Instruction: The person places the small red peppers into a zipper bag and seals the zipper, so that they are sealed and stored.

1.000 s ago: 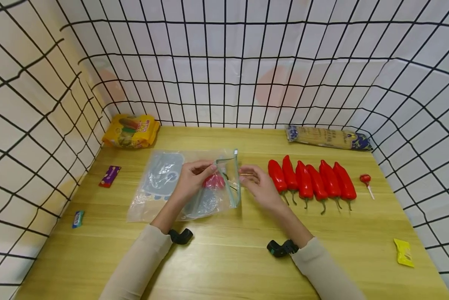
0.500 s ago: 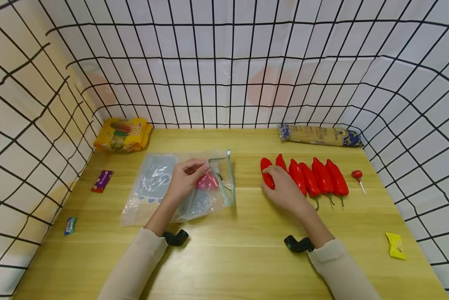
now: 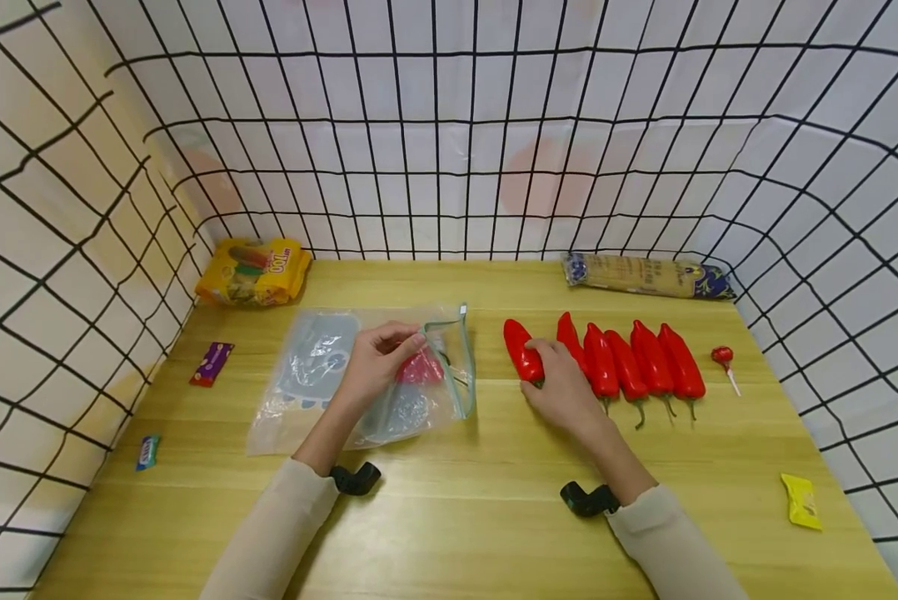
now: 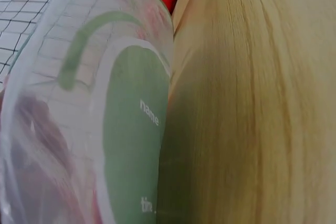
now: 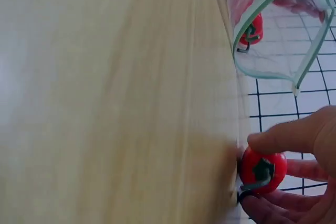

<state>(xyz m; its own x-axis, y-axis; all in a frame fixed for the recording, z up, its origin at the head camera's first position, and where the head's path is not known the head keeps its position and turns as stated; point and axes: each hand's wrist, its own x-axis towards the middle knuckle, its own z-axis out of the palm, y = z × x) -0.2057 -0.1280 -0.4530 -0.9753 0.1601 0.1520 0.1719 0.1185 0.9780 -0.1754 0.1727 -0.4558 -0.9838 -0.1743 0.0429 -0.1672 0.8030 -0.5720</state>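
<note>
A clear zip bag (image 3: pixel 310 417) with a green-edged mouth lies in the middle of the table. My left hand (image 3: pixel 374 358) pinches the upper side of its mouth, which gapes to the right. Inside the bag is a red chili pepper (image 5: pixel 256 30), its stem toward the mouth. My right hand (image 3: pixel 565 387) grips another red chili pepper (image 3: pixel 522 350) near its stem end, thumb on one side and fingers on the other. That pepper lies left of a row of several red peppers (image 3: pixel 629 367). In the left wrist view, the bag's printed panel (image 4: pixel 134 129) hides most of my left hand.
A yellow snack packet (image 3: pixel 254 273) and a noodle packet (image 3: pixel 647 275) lie along the back by the black wire grid. Small wrapped sweets, one purple (image 3: pixel 212 364) and one blue-green (image 3: pixel 147 452), lie left. A lollipop (image 3: pixel 723 358) and a yellow sweet (image 3: pixel 801 502) lie right.
My right hand has left the bag's mouth, moved right to the peppers and taken hold of the leftmost one, which now sits farther left of the row. My left hand keeps its pinch.
</note>
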